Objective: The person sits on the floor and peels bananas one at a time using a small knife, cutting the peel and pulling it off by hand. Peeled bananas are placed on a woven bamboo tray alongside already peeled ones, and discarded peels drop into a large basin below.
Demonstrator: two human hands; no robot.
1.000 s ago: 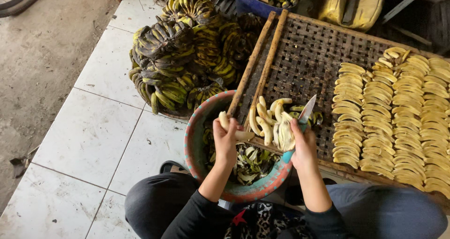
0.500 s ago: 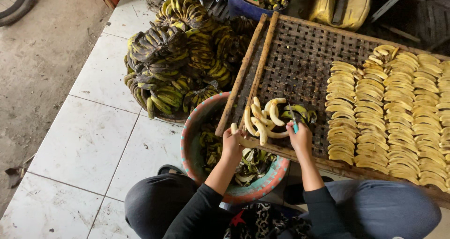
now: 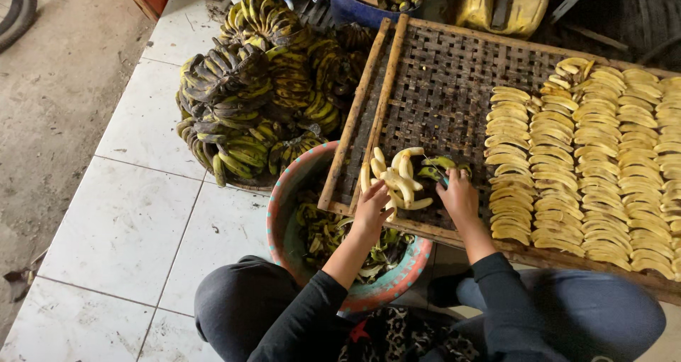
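A small pile of peeled pale bananas (image 3: 394,174) lies at the near left corner of a woven bamboo tray (image 3: 440,85). My left hand (image 3: 372,207) reaches over the tray's near rail, fingers closed on a peeled banana at the pile's edge. My right hand (image 3: 458,196) rests on the tray just right of the pile, beside a dark unpeeled banana (image 3: 434,167). Its fingers curl around a knife whose blue handle (image 3: 445,182) barely shows; the blade is hidden.
Rows of yellow banana slices (image 3: 589,156) fill the tray's right half. A round basin (image 3: 282,223) of peels sits under my left arm. Bunches of dark spotted bananas (image 3: 248,106) are heaped on the white tile floor at left. A blue tub (image 3: 355,7) stands beyond.
Both hands have dropped from above the basin to the tray. The knife blade, raised a second ago, is out of sight. The camera view has shifted slightly.
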